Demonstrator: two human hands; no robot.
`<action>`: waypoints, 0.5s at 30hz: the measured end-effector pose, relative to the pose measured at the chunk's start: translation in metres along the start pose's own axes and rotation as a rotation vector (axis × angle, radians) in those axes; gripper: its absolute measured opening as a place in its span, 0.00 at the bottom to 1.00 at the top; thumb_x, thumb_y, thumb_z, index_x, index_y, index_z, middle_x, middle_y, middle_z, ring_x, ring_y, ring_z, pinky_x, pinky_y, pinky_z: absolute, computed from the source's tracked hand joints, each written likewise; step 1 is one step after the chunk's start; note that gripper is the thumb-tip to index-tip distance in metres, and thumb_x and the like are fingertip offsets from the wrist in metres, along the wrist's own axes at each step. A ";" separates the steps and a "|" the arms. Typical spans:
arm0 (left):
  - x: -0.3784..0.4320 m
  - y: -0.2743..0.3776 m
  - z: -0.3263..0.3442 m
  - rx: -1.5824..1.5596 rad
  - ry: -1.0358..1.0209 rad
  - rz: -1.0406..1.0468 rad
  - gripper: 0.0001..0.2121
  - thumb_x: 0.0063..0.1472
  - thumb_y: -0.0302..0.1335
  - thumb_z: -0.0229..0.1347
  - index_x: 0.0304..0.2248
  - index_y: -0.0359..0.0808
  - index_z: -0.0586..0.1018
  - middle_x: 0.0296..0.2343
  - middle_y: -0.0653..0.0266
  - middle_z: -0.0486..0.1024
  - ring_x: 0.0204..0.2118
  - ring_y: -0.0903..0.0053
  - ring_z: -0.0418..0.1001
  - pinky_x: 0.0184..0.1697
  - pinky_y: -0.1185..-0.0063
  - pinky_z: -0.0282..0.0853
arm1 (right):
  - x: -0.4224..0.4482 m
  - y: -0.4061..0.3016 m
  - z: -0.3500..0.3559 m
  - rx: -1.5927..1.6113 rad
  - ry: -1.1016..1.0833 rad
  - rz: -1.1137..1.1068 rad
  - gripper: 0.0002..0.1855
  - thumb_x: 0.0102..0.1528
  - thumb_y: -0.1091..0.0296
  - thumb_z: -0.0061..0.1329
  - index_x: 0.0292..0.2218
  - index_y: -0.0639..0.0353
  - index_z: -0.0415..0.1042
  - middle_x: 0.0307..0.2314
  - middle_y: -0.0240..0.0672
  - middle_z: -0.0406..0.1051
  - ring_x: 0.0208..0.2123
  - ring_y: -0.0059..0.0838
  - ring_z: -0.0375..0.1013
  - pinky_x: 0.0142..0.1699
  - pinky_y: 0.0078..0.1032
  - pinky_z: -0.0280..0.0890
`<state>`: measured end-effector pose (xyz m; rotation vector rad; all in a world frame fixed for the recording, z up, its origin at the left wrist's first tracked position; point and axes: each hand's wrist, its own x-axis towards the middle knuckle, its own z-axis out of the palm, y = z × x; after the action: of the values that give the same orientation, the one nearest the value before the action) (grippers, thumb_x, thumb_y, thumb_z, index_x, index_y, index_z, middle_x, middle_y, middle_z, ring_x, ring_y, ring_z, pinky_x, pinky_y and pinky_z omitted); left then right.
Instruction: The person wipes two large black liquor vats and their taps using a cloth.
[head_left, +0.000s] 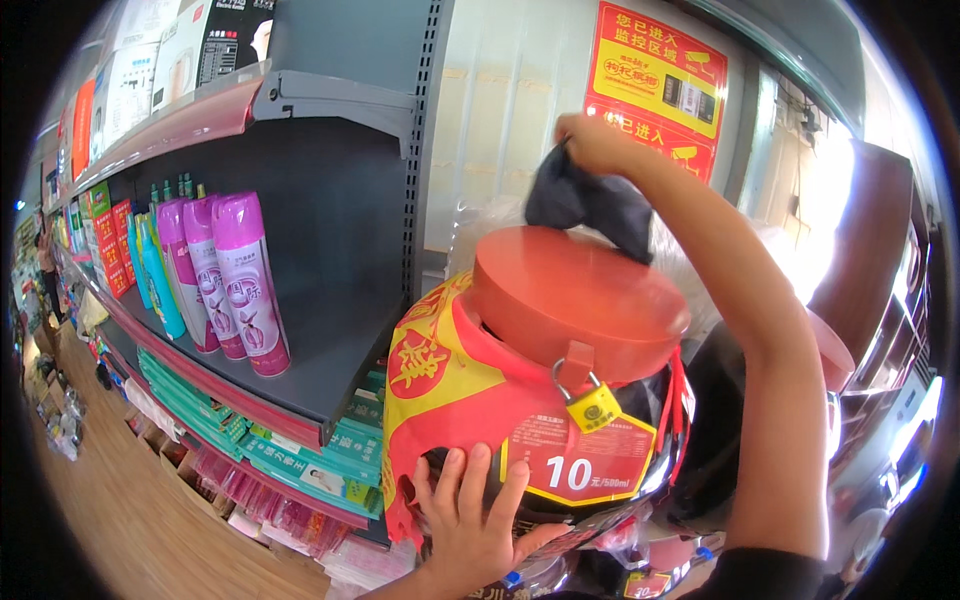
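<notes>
A big dark glazed jar (480, 495) with a round red lid (577, 289) stands tilted in view before me. Red and yellow printed cloth (442, 382) wraps its shoulder, and a red label (585, 457) bears a price. A yellow padlock (592, 409) hangs from a tab at the lid's front edge. With fingers spread, my left hand (476, 502) rests against the jar's front, beside the label. My right hand (600, 146) is raised over the far side of the lid and grips a dark cloth (589, 202), which hangs down to the lid's far edge and looks blurred.
To the left, a metal shelf (322, 337) holds purple-capped spray cans (247, 285) and blue bottles (159, 277). Green packages (300, 465) fill the level below. Another dark jar (709, 427) stands close on the right. Red and yellow signs (656, 67) hang on the wall behind.
</notes>
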<state>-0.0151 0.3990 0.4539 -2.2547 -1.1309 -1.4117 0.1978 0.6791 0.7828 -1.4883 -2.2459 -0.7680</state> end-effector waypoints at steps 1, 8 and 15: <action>-0.001 -0.002 -0.001 -0.001 -0.001 -0.005 0.39 0.53 0.58 0.53 0.53 0.36 0.62 0.55 0.42 0.53 0.59 0.49 0.48 0.57 0.49 0.42 | 0.002 -0.019 0.014 0.097 -0.122 -0.118 0.19 0.45 0.74 0.45 0.41 0.58 0.73 0.37 0.49 0.73 0.41 0.45 0.73 0.45 0.35 0.67; -0.001 -0.002 0.001 -0.057 0.072 -0.057 0.32 0.55 0.55 0.51 0.52 0.42 0.69 0.53 0.49 0.60 0.56 0.56 0.55 0.54 0.47 0.47 | 0.012 -0.012 0.068 0.430 -0.927 0.213 0.25 0.51 0.77 0.43 0.51 0.51 0.69 0.41 0.38 0.72 0.36 0.36 0.74 0.35 0.37 0.73; -0.003 -0.007 0.004 -0.127 0.132 0.010 0.36 0.53 0.53 0.54 0.56 0.42 0.64 0.58 0.49 0.53 0.61 0.54 0.48 0.57 0.46 0.41 | 0.014 -0.004 0.081 -0.536 -1.115 0.030 0.15 0.41 0.68 0.47 0.32 0.64 0.77 0.27 0.47 0.74 0.29 0.37 0.74 0.30 0.37 0.64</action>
<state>-0.0184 0.4046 0.4479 -2.2082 -1.0143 -1.6442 0.1894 0.7372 0.7247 -2.6958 -2.8496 -0.6185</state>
